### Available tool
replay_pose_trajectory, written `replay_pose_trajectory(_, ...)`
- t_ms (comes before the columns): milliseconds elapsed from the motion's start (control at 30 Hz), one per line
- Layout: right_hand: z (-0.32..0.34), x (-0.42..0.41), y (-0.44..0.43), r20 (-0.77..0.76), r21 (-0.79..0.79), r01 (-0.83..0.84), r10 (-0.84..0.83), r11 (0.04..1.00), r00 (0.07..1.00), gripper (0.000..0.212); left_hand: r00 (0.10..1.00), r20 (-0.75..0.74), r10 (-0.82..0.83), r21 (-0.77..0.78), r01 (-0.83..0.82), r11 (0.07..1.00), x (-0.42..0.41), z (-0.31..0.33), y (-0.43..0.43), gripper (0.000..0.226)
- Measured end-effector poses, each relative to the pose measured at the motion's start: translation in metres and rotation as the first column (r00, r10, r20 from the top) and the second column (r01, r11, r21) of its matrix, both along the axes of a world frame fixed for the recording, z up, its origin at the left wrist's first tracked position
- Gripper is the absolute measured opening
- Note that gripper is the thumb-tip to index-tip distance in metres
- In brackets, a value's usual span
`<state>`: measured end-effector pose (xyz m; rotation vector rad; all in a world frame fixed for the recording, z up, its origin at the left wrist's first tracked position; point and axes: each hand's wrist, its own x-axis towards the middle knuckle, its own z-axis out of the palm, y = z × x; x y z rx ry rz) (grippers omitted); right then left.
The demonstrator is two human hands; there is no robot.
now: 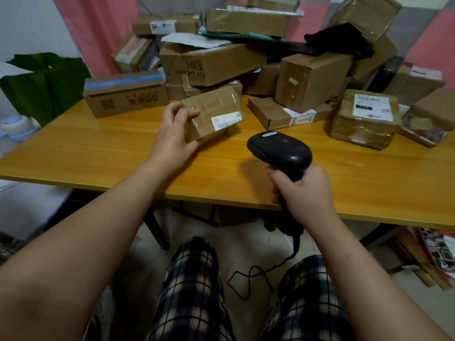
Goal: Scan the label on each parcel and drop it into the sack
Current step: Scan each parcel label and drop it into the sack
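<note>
**deskrat:** ok, what's the room itself like?

**boxroom_99:** Pretty basic tbh. There's a wooden table (110,156) with an orangey-yellow top and a plain front edge, on black metal legs (155,230). The wall behind it is covered in big square panels, some pink (98,33) and some grey (423,18). Off to the left it's plain white wall (29,23).

**deskrat:** floor? windows?

**boxroom_99:** The floor (246,242) is pale beige, tiled by the look of it. Under the table's right end there's a messy pile of printed stuff (438,252) lying on it. Can't see any window or lamp. The light's soft and kinda dim, with a faint sheen on the tabletop.
</note>
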<state>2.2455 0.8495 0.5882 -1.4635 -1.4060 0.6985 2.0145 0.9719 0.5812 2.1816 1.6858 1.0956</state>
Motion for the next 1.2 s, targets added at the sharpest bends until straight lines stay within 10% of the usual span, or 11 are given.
replay_pose_trajectory(400,-0.005,-0.033,0.004,-0.048,0.038,-0.123,0.125,0.992,0.991,0.020,0.995,0.099,-0.018,0.055,0.013,0.998,-0.029,-0.002,-0.053,0.071)
replay_pose_trajectory(633,-0.014,-0.135,-0.014,-0.157,0.017,-0.481,0.477,0.877,0.865,0.010,0.926,0.246,0.288,0.179,-0.335,0.925,-0.114,-0.029,-0.177,0.071)
replay_pose_trajectory(833,-0.058,-0.229,-0.051,-0.177,-0.097,-0.671,0.651,0.735,0.739,0.008,0.731,0.400,0.553,0.074,-0.627,0.776,-0.192,-0.079,-0.287,0.074)
replay_pose_trajectory(1067,-0.121,-0.308,-0.065,0.271,-0.128,-0.813,0.808,0.568,0.523,0.026,0.463,0.419,0.781,-0.056,-0.845,0.532,-0.242,-0.149,-0.366,0.072)
replay_pose_trajectory(1200,-0.149,-0.338,-0.069,0.261,-0.317,-0.790,0.849,0.524,0.459,0.051,0.318,0.539,0.780,-0.137,-0.881,0.454,-0.253,-0.172,-0.376,0.069)
